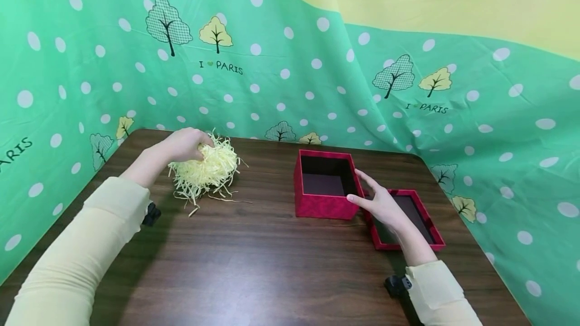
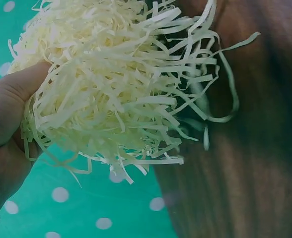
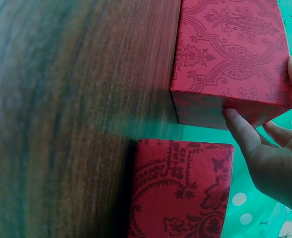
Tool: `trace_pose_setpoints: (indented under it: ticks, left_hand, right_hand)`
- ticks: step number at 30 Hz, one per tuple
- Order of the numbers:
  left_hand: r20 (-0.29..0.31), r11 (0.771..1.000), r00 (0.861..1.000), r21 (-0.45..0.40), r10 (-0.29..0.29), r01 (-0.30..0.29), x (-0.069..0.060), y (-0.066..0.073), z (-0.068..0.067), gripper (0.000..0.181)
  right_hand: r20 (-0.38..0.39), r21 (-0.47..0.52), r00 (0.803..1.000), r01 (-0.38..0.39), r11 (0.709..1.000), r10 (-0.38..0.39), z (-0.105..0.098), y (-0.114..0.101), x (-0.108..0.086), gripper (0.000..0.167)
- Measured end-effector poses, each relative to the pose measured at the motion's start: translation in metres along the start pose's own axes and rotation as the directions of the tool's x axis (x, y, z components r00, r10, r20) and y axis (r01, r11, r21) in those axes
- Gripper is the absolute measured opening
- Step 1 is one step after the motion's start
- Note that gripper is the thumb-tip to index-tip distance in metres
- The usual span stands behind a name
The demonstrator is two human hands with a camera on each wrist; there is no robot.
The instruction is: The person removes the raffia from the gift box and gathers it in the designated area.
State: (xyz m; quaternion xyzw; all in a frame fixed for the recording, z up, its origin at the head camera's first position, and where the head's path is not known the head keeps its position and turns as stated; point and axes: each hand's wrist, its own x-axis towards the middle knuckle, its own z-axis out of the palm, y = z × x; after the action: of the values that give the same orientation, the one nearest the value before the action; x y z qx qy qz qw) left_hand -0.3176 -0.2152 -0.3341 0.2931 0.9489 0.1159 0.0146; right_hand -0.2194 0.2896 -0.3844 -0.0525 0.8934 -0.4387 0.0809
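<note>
At the table's far left my left hand (image 1: 185,145) grips a bundle of pale yellow shredded paper (image 1: 212,167), its loose strands spilling out below. The left wrist view shows the thumb pressed into the bundle; the other fingers are mostly hidden. On the right, a red patterned box (image 1: 323,208) stands upright with its top uncovered and a dark inside. My right hand (image 1: 382,206) rests against the box's right side, thumb at the near corner and forefinger spread along the edge. Beneath that wrist lies the red lid (image 1: 410,247), dark inside facing up.
The brown wooden table (image 1: 254,270) has a few loose paper strands near the bundle. A green and yellow curtain (image 1: 281,64) with white dots and trees hangs behind the table and along both sides. The lid sits close beside the box's right side.
</note>
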Motion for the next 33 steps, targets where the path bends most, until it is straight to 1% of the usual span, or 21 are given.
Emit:
trace_pose_setpoints:
  ticks: [2, 8, 13, 18, 21, 23, 28, 33]
  left_hand:
    - [0.013, 1.0, 1.0, 0.004, -0.009, 0.009, -0.001, -0.003, 0.007, 0.041]
    - [0.014, 0.999, 0.999, -0.011, -0.033, 0.034, -0.004, -0.009, 0.025, 0.042]
    - [0.021, 0.998, 0.999, -0.049, -0.026, 0.027, -0.004, -0.013, 0.04, 0.044]
    - [0.025, 0.994, 1.0, -0.105, 0.01, -0.007, -0.003, -0.016, 0.05, 0.044]
    - [0.03, 0.991, 0.999, -0.134, 0.024, -0.02, -0.003, -0.017, 0.05, 0.044]
    - [0.037, 0.988, 0.999, -0.153, 0.015, -0.01, -0.005, -0.015, 0.048, 0.045]
    - [0.037, 0.984, 0.999, -0.176, 0.015, -0.008, -0.01, -0.012, 0.04, 0.054]
    - [0.053, 0.982, 0.999, -0.189, 0.009, 0.002, -0.014, -0.009, 0.031, 0.059]
  right_hand:
    - [0.0, -0.003, 1.0, -0.003, 1.0, 0.003, 0.0, 0.0, 0.0, 0.084]
    - [-0.003, -0.022, 1.0, -0.004, 1.0, 0.004, -0.001, -0.005, -0.002, 0.086]
    - [0.0, -0.009, 1.0, -0.008, 1.0, 0.008, 0.0, -0.007, -0.003, 0.086]
    - [-0.003, -0.008, 1.0, 0.001, 1.0, -0.001, 0.0, -0.007, -0.002, 0.085]
    - [-0.009, -0.017, 1.0, 0.007, 1.0, -0.007, 0.0, -0.006, -0.002, 0.085]
    - [-0.012, -0.019, 1.0, 0.01, 1.0, -0.01, 0.0, -0.006, -0.002, 0.086]
    - [-0.012, -0.018, 1.0, 0.011, 1.0, -0.011, 0.0, -0.005, -0.002, 0.086]
    - [-0.011, -0.017, 1.0, 0.02, 1.0, -0.02, 0.0, -0.004, -0.002, 0.086]
